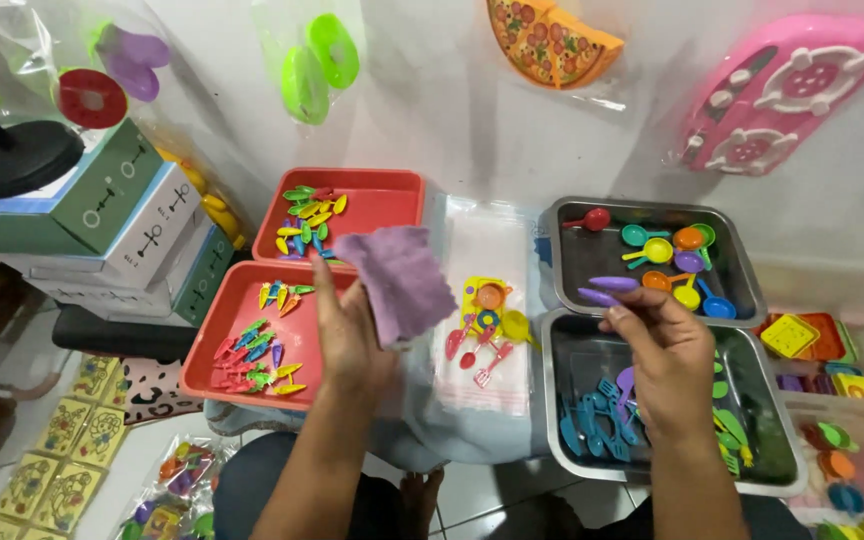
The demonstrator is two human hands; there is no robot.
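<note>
Nearest the viewer, the left hand is raised palm-up over the near red tray, its fingers closed lightly on a purple toy oven mitt that stands up from the fingertips. The right hand hovers above the near metal tray, which contains blue, purple and green toy utensils; its thumb and forefinger are pinched on two purple toy spoons whose bowls point left, the remaining fingers curled. Between the hands, on a stack of clear plastic bags, lies a small assembled set of a yellow toy tray, orange bowl and red cutlery. The near red tray carries scattered small coloured toy pieces. Farther back, a second red tray holds more such pieces, and the far metal tray holds coloured toy ladles and pans. On the wall beyond hang bagged toys, including a pink toy stove.
</note>
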